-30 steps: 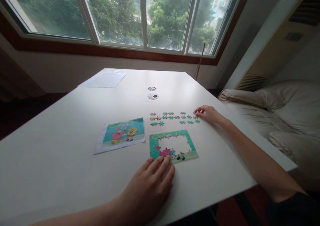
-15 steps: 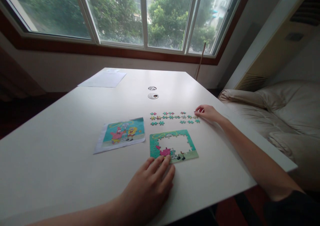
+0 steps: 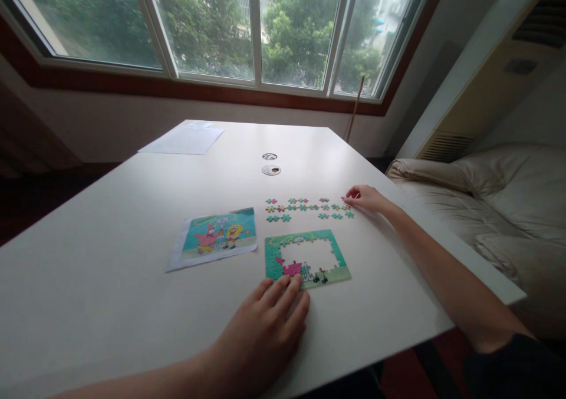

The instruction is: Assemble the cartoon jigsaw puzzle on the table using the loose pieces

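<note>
A partly assembled jigsaw puzzle (image 3: 340, 269) lies on the white table, its border joined around a bare middle. My left hand (image 3: 269, 322) rests flat, fingertips on the puzzle's lower left edge, fingers stretched out. My right hand (image 3: 365, 198) is at the right end of the rows of loose puzzle pieces (image 3: 304, 207), thumb and forefinger pinched together. A small dark reddish puzzle piece (image 3: 343, 198) shows at those fingertips; most of it is hidden. Left of the puzzle lies a printed picture sheet (image 3: 219, 234) with cartoon figures.
White papers (image 3: 186, 139) lie at the table's far left corner. Two round cable-hole covers (image 3: 270, 170) sit in the tabletop (image 3: 110, 240). A padded leather sofa (image 3: 442, 175) stands beyond the right edge, and a window (image 3: 212, 27) is behind the table.
My right hand has shifted very slightly left, and a bit more of the piece shows at its fingertips. My left hand and the puzzle have not moved.
</note>
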The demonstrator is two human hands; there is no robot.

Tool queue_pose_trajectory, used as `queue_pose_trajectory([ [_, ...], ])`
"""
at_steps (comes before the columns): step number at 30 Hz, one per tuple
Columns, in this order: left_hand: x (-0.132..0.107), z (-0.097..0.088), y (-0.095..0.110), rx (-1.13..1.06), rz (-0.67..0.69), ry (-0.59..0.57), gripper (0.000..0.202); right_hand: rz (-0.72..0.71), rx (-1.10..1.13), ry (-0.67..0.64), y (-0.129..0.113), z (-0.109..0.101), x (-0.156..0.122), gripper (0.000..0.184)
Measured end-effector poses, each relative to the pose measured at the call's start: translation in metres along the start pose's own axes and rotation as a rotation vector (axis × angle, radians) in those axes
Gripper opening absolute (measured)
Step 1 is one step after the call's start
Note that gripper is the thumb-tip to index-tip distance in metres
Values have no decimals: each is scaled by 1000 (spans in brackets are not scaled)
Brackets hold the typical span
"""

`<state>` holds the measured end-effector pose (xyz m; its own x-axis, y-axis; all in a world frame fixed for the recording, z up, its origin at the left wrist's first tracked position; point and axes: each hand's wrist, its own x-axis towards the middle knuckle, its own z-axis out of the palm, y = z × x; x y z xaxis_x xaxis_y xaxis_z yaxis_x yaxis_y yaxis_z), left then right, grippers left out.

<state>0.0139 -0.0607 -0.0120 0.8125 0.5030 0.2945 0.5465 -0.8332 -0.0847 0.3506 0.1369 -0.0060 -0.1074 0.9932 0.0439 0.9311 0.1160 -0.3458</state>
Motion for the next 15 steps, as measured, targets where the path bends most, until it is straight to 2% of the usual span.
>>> queue_pose_trajectory([
  [5, -1, 0, 0, 2, -7, -11, 27, 23, 120, -4, 3, 1, 4, 32],
  [8, 0, -2, 0, -1, 0, -14, 28, -16, 197, 43, -9, 0, 0, 27],
  [11, 0, -2, 0, 1, -1, -3, 28, -111, 314, 72, -40, 0, -12, 28],
  [15, -1, -1, 1, -5, -7, 16, 28, -344, 465, -78, -101, 6, -45, 27],
])
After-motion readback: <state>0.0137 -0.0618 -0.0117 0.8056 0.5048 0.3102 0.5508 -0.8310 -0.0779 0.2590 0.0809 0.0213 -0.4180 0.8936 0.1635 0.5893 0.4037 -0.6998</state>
